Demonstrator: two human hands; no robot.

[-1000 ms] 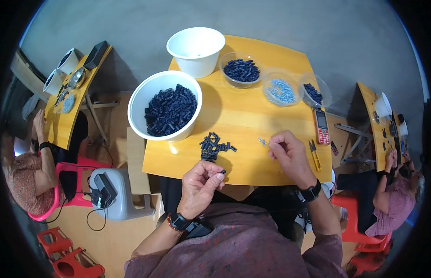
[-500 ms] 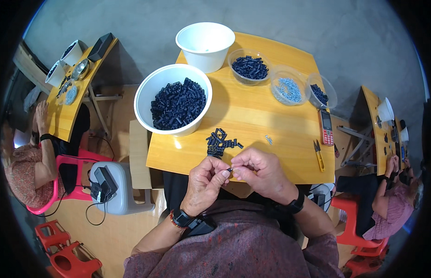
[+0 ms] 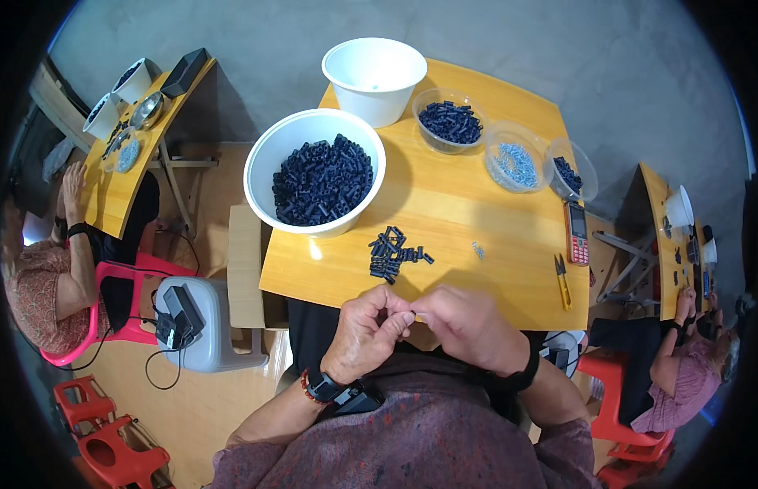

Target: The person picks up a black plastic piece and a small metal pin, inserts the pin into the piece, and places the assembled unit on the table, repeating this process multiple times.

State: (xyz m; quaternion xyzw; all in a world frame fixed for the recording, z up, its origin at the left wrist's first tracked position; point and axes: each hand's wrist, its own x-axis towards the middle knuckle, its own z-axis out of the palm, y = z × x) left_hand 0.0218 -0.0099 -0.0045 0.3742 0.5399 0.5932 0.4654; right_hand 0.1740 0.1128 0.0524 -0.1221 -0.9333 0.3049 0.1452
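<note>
Hidden: whatever sits between the fingertips of the two hands is too small and too covered to make out; the near edge of the worktop [image 3: 509,301] is cut off by the hands.
Left hand [image 3: 364,332]: fingers curled in, thumb and forefinger pinched together, the grip closed on something that cannot be told; it touches the other hand's fingertips just off the near worktop edge.
Right hand [image 3: 470,326]: fingers bent inward toward the left, the grip drawn tight at the tips; its contents cannot be seen.
Loose pile [image 3: 395,252]: small dark blue blocky plastic pieces, scattered on the worktop just beyond the hands.
Large white bowl [image 3: 273,155]: round, smooth, heaped with the same dark pieces, at the left edge of the worktop.
Empty white bowl [image 3: 374,72]: round, at the far edge.
Clear tubs [image 3: 516,167]: three shallow see-through ones, two with dark pieces, the middle one with pale bluish bits.
Small pale bits [image 3: 477,250]: loose beside the pile.
Snips [image 3: 561,281]: yellow-handled, at right.
Worktop: glossy yellow wood.
</note>
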